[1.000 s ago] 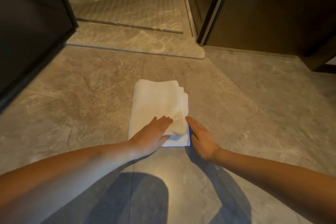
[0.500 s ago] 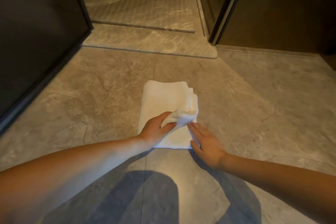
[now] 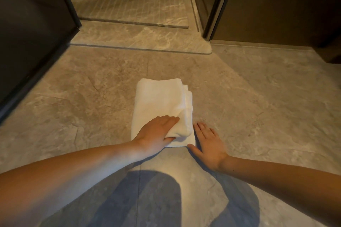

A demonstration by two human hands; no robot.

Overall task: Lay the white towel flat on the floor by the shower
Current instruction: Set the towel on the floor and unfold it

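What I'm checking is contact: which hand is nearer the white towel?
Left. The left hand rests on the white towel, pinching its top fold; the right hand is flat on the floor beside it.

One white towel (image 3: 160,101), two hands, left hand (image 3: 156,132), right hand (image 3: 208,142), one stone floor (image 3: 258,97)

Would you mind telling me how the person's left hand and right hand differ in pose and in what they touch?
The left hand lies on the white towel; the right hand rests on the bare floor beside it. The left hand pinches a loose fold between fingers and thumb; the right hand is flat, fingers spread, holding nothing. Both are bare and sit at the towel's near end.
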